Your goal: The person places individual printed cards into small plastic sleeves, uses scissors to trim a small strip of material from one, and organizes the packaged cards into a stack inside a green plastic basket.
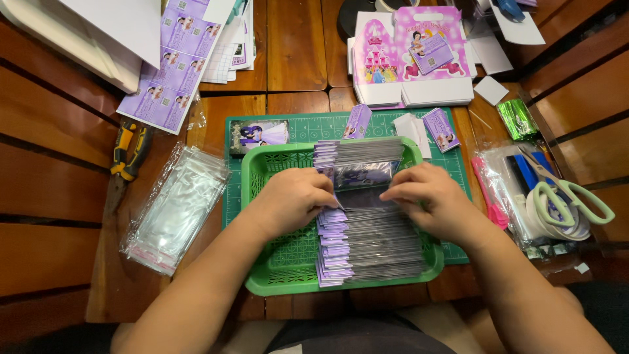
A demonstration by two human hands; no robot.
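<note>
Wooden tabletop (295, 59) carries a green basket (262, 177) near its front edge. Left hand (291, 200) and right hand (429, 200) pinch one sleeved card (363, 180) between them, fingers clamped on its side edges, above the card row (367, 242) running front-to-back.

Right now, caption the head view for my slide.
Left hand and right hand sort sleeved purple cards in a green plastic basket.
</note>
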